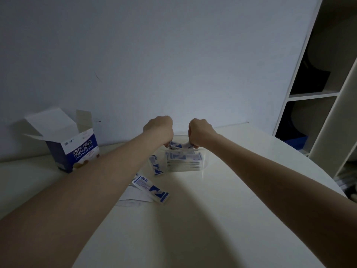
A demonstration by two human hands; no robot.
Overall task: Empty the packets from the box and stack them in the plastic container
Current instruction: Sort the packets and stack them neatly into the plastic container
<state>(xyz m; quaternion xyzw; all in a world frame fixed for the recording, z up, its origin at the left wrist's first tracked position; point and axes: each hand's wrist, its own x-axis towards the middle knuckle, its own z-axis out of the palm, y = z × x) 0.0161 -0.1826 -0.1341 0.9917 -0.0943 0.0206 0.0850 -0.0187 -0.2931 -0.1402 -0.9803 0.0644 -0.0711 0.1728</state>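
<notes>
A clear plastic container (204, 163) stands on the white table, holding a stack of several blue-and-white packets (183, 160). Just above it my left hand (159, 130) and my right hand (201, 132) pinch the two ends of one packet (178, 146). Another packet (156, 165) leans against the container's left side. A further packet (150, 188) lies flat nearer to me. The blue-and-white box (74, 149) stands at the left with its top flaps open; its inside is hidden.
A white folded leaflet (135, 196) lies under the near packet, partly behind my left forearm. The table (212, 219) meets a plain wall at the back. A white shelf unit (316, 95) with dark items stands at the right.
</notes>
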